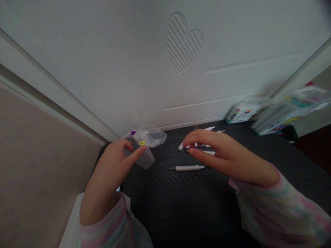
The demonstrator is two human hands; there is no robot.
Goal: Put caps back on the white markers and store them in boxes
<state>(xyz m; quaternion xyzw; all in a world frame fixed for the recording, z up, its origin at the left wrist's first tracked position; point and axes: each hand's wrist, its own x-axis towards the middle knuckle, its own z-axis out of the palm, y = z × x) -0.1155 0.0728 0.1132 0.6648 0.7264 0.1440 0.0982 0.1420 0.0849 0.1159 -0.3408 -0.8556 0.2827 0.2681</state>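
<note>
My left hand (117,160) grips a clear plastic marker box (144,151), tilted, with its lid open toward the wall. Two markers stand inside it, one with a purple cap (133,133) and one with a yellow cap (142,143). My right hand (219,153) hovers over several loose white markers (204,146) on the dark table (181,199), its fingers curved and pinching at one of them. A single white marker (187,168) lies apart, just in front of that hand.
A white door with raised heart shapes (184,43) stands behind the table. At the back right lie a marker package (243,113) and a clear case of coloured markers (289,110). A beige wall panel (38,165) is on the left.
</note>
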